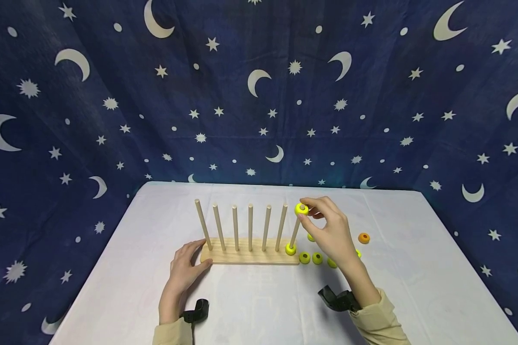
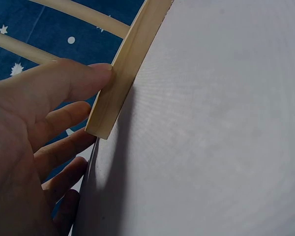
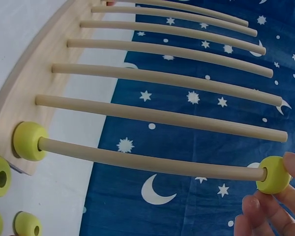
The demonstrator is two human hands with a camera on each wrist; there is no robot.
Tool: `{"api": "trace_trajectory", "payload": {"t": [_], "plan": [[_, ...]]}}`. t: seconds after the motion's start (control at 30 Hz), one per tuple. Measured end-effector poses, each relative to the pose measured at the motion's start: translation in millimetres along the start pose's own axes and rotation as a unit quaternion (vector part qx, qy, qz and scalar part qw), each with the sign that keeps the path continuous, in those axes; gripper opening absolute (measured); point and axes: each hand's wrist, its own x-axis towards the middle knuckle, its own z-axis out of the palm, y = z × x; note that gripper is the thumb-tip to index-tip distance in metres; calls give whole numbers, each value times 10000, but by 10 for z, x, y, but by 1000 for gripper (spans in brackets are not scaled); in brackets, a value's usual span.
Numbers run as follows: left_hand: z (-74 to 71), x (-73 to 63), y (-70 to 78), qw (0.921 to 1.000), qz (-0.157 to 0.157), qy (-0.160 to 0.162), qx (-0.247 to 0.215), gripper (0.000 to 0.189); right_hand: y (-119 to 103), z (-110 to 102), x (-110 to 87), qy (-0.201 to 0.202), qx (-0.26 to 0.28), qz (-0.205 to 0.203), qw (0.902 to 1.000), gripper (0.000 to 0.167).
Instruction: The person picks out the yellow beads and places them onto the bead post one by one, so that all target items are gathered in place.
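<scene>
A wooden peg rack (image 1: pixel 250 258) with a row of upright dowels stands on the table. My left hand (image 1: pixel 184 268) holds the rack's left end, its thumb on the front edge and fingers at the far side; in the left wrist view the thumb presses the base (image 2: pixel 119 83). At the top of the rightmost dowel, my right hand (image 1: pixel 330 230) pinches a yellow bead (image 1: pixel 301 209) between thumb and fingers. The dowel's tip sits in that bead's hole, as the right wrist view also shows. Another yellow bead (image 3: pixel 30 141) lies at the foot of the same dowel.
Several loose yellow beads (image 1: pixel 317 258) lie right of the rack, some partly hidden by the right hand. An orange bead (image 1: pixel 364 238) lies farther right. Behind the white table (image 1: pixel 259 306) hangs a dark blue cloth (image 1: pixel 224 96) with moons and stars.
</scene>
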Motion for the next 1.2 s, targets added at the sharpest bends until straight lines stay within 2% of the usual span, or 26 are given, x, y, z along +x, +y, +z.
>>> {"api": "trace_trajectory", "payload": {"t": [0.37, 0.6, 1.2], "plan": [[-15, -26, -13, 10000, 20, 37, -41, 62, 51, 66, -68, -79, -52, 165, 9998, 34], [-19, -9, -6, 9999, 73, 51, -70, 62, 91, 27, -90, -209, -247, 195, 9993, 31], [-7, -4, 5, 9999, -16, -6, -100, 63, 427, -106, -304, -585, -475, 443, 9962, 27]]}}
